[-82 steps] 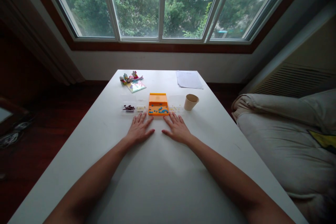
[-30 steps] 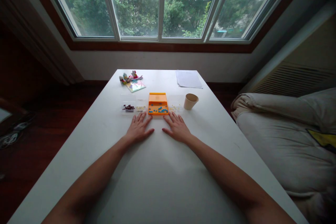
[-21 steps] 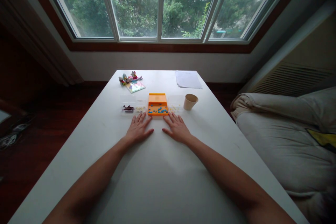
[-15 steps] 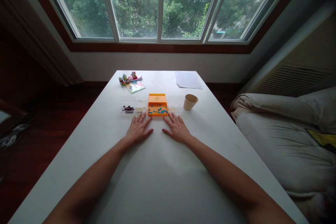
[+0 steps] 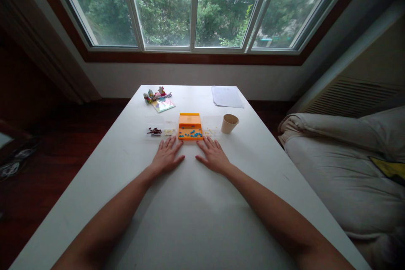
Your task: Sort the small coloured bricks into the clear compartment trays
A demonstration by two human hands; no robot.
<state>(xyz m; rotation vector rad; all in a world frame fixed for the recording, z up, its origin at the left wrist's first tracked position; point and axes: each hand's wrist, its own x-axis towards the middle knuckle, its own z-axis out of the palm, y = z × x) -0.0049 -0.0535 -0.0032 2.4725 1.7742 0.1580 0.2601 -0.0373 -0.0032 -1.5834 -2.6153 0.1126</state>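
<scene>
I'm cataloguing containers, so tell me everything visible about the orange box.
The orange box, seemingly plastic, lies open on the white table between clear trays. A smooth far section meets a near section holding scattered small blue pieces. The left hand and right hand lie just before its near corners; whether any fingertip touches it is unclear.

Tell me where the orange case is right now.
In the head view, the orange case sits centrally on the white table, between the left clear tray and right clear tray, just beyond the left hand and right hand.
</scene>
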